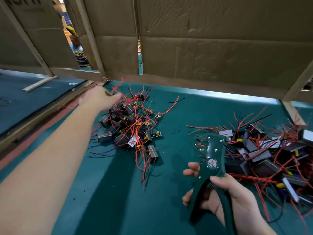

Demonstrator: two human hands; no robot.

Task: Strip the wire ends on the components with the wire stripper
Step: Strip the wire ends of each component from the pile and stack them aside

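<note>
My right hand (225, 199) grips the handles of a dark green wire stripper (209, 158), whose jaws point up and left over the green mat. My left hand (100, 98) is stretched far out over the top left of a pile of black components with red wires (130, 126). That hand is blurred, and blurred red wire ends (118, 86) rise beside its fingers, so I cannot tell whether it holds anything. A second, larger pile of components (271, 155) lies right of the stripper.
A cardboard wall (203, 39) on a wooden frame closes off the far side of the green mat (118, 192). A wooden rail (42, 116) borders the mat on the left. Small bits of stripped insulation (174, 131) are scattered between the piles.
</note>
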